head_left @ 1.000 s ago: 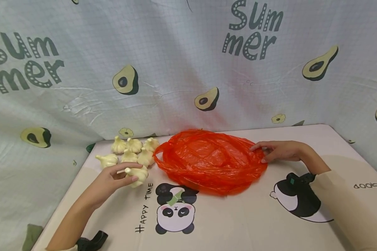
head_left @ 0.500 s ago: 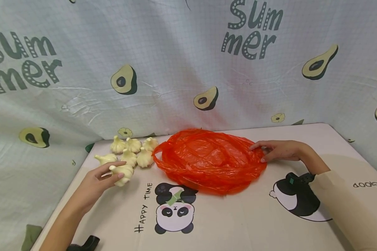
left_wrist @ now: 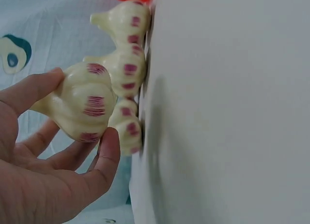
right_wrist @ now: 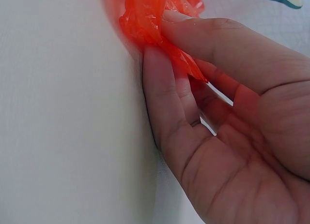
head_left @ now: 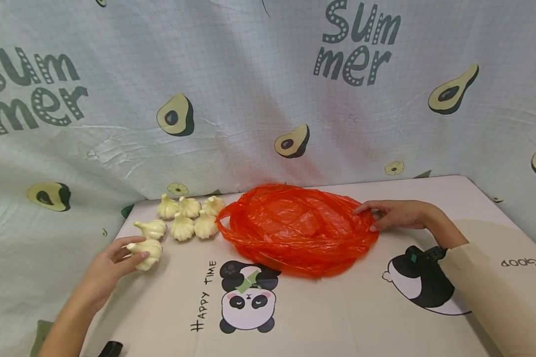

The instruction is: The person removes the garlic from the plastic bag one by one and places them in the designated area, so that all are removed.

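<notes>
My left hand (head_left: 135, 250) grips a pale garlic bulb (head_left: 148, 251) just above the table near its left edge; in the left wrist view the bulb (left_wrist: 85, 103) sits between thumb and fingers (left_wrist: 109, 151). Several more garlic bulbs (head_left: 183, 218) lie grouped at the back left. A crumpled orange plastic bag (head_left: 295, 228) lies flat in the middle. My right hand (head_left: 367, 219) pinches the bag's right edge; in the right wrist view the orange film (right_wrist: 150, 21) is caught between thumb and fingers (right_wrist: 164, 88).
The table (head_left: 339, 307) wears a white cloth printed with a panda (head_left: 248, 297). An avocado-print backdrop (head_left: 250, 99) hangs close behind and around the left side. The table's left edge runs right beside my left hand.
My left hand has carried the garlic bulb leftward, away from the bag and toward the table's left edge. The right hand and the bag have stayed put.
</notes>
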Demonstrator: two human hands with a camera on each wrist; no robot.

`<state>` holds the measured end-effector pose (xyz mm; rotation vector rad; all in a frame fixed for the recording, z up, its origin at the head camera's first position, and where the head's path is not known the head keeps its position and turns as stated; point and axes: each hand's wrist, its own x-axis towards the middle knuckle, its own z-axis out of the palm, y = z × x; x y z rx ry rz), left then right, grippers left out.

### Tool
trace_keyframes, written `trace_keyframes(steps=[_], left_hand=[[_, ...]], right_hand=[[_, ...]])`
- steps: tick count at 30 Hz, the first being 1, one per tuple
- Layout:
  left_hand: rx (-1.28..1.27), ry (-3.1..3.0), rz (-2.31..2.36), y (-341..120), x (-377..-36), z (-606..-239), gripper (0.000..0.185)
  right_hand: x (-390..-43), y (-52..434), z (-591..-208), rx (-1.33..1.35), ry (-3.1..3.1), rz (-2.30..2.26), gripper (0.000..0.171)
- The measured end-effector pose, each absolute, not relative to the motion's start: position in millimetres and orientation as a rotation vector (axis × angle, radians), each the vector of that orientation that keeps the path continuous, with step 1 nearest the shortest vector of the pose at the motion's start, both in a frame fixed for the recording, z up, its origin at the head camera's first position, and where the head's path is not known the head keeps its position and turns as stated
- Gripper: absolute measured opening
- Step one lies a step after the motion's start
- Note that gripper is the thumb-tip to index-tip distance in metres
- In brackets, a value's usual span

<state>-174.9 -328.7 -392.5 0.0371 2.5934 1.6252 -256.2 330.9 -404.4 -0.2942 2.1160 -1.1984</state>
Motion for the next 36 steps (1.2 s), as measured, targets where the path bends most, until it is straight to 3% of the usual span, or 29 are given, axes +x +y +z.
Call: trace_keyframes(steps=[15,36], left_hand=[[-0.121,2.578,1.514,-360.7,-182.1,-403.6,0.018],[-0.054,2.523,1.414,-373.4,-196.8,-399.0,0.03]], right_hand=[[-256.6,330.8,-407.0,-0.292,2.104,-1.213,0.056],[-256.1,331.1,-407.4,-0.294,2.137,-1.186,0.054]])
